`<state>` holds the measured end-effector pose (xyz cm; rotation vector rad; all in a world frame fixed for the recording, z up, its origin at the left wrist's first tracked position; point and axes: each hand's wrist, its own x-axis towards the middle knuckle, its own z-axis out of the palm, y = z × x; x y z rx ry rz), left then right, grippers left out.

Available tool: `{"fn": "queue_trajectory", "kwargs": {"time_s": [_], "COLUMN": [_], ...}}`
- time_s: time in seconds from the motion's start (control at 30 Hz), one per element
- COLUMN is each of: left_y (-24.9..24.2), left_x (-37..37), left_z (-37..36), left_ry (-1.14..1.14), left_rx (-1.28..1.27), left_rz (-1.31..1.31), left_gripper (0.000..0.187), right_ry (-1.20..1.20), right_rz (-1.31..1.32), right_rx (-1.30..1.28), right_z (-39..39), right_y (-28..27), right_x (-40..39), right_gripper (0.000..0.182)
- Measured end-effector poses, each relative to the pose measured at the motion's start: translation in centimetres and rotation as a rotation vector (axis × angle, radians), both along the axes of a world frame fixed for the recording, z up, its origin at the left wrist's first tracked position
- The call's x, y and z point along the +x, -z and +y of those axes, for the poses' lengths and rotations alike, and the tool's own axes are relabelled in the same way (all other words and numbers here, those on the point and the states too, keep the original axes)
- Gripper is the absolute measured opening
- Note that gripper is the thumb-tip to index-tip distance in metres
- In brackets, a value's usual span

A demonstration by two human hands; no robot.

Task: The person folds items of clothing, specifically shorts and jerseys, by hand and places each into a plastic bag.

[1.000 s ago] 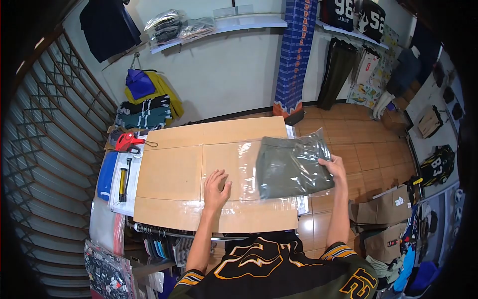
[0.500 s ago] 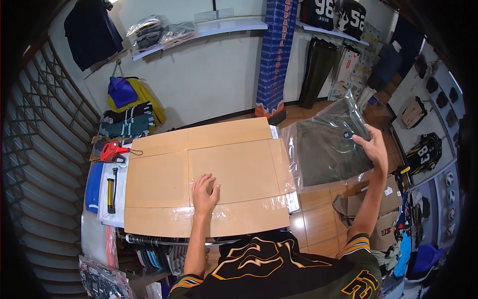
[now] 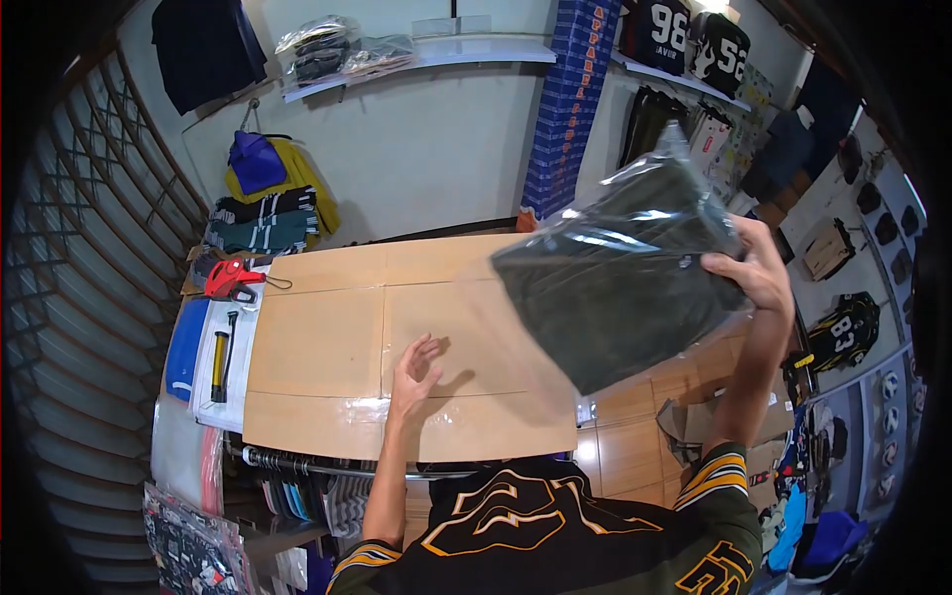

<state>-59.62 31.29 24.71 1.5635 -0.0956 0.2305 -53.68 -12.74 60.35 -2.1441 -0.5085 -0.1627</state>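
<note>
In my right hand (image 3: 756, 266) is a clear plastic bag with a folded dark green garment (image 3: 625, 288) inside, gripped at its right edge. The bag is tilted and hangs over the right end of a flat cardboard sheet (image 3: 317, 342). Its loose clear end reaches left above the cardboard. My left hand (image 3: 416, 377) hovers just over the middle of the sheet, its fingers apart and nothing in them. A shadow of that hand falls on the cardboard.
Left of the cardboard lie a red tape dispenser (image 3: 233, 278) and a yellow and black hand pump (image 3: 220, 365). A clothes rail (image 3: 327, 466) runs below the near edge. Behind stands a blue column (image 3: 570, 109); brown cartons (image 3: 684, 426) sit on the floor at right.
My right hand has lifted the bagged garment and swung it left over the cardboard. My left hand has risen slightly off the sheet, with its fingers turned sideways.
</note>
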Motion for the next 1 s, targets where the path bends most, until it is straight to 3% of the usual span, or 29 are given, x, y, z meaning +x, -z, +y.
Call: {"fn": "queue_trajectory", "kwargs": {"time_s": [0.03,0.07,0.13,0.17,0.2,0.27,0.3,0.4,0.6,0.67,0.83,1.0], "left_y": [0.2,0.4,0.5,-0.5,-0.6,-0.4,0.2,0.2,0.5,0.5,0.2,-0.2], "left_x": [-0.1,-0.7,-2.5,-3.4,-3.9,-5.2,-5.5,-7.2,-8.9,-9.1,-8.0,-6.1], "left_z": [0.0,0.0,-0.3,-0.5,-0.5,-0.6,-0.8,-0.4,-1.2,-1.6,-3.0,-4.5], "left_ry": [0.140,0.134,0.269,0.230,0.221,-0.042,-0.131,-0.138,-0.101,-0.024,0.077,0.118], "left_rx": [-0.259,-0.256,-0.710,-0.756,-0.753,-0.327,-0.321,-0.199,-0.122,-0.066,0.018,0.012], "left_rz": [-0.049,-0.050,0.026,0.028,0.029,0.305,0.323,0.375,0.327,0.295,0.320,0.384], "left_gripper": [0.090,0.090,0.106,0.080,0.080,0.050,0.031,0.035,0.036,0.032,0.033,0.044], "right_ry": [-0.083,-0.166,-0.327,-0.393,-0.461,-0.517,-0.489,-0.221,-0.040,-0.054,0.039,0.311], "right_rz": [0.064,0.126,0.261,0.268,0.275,0.216,0.194,-0.066,-0.122,-0.129,-0.100,-0.057], "right_rx": [-0.001,-0.001,-0.065,-0.076,-0.088,-0.344,-0.453,-0.594,-0.318,-0.112,-0.028,-0.026], "right_z": [0.6,1.4,3.9,5.2,6.6,9.1,10.4,14.5,19.1,18.8,14.6,10.0], "right_y": [0.9,2.2,4.4,6.3,8.4,11.9,14.0,19.8,23.4,25.2,28.1,30.2], "right_x": [1.6,3.3,6.2,7.7,9.1,11.8,13.0,14.4,12.8,12.1,6.5,-1.7], "right_gripper": [0.045,0.045,0.041,0.041,0.042,0.043,0.044,0.046,0.039,0.039,0.041,0.040]}}
